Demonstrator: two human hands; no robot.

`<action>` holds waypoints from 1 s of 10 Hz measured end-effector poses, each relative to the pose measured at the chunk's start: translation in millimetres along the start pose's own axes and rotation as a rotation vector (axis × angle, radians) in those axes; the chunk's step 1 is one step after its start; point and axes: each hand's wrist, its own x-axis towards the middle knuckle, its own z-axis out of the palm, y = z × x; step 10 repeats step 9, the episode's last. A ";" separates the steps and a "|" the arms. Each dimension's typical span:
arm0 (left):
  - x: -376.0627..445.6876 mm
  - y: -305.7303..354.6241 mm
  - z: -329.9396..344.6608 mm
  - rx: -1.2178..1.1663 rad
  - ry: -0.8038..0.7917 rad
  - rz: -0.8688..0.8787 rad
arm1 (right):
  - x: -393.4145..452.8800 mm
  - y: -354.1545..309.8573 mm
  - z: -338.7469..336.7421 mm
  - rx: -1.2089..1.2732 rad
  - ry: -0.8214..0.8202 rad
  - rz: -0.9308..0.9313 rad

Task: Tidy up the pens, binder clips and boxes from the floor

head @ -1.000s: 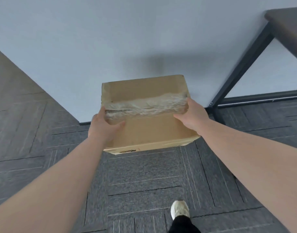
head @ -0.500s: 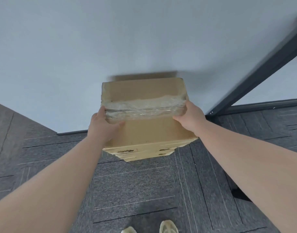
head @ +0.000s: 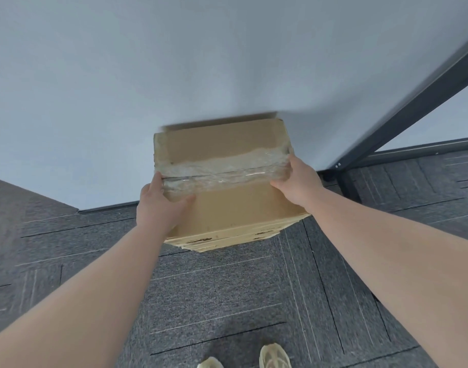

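Observation:
A brown cardboard box (head: 227, 208) with a wide band of clear tape across its top is held between both hands, close to the white wall. My left hand (head: 158, 205) grips its left side, thumb over the taped top. My right hand (head: 299, 184) grips its right side. Under the held box, the edges of more stacked cardboard boxes (head: 227, 241) show at the wall's foot. Whether the held box rests on them I cannot tell. No pens or binder clips are in view.
A white wall (head: 174, 62) rises straight ahead above a dark baseboard (head: 108, 207). A dark metal table leg (head: 402, 112) slants down at the right to the grey carpet tiles (head: 227, 301). My two light shoes (head: 274, 355) stand at the bottom edge.
I have stepped closer to the wall and lowered the box towards it. The stacked boxes beneath came into view. Both feet now stand side by side.

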 end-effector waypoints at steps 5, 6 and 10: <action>3.6 -0.5 6.5 0.053 -0.006 -0.058 | 13.7 10.0 0.2 -0.045 -0.031 -0.014; 6.2 -0.7 7.3 0.053 -0.021 -0.063 | 17.6 12.7 2.0 -0.052 -0.021 -0.025; 4.2 2.1 8.5 0.183 0.058 -0.016 | 10.5 12.9 -12.7 0.114 0.064 -0.023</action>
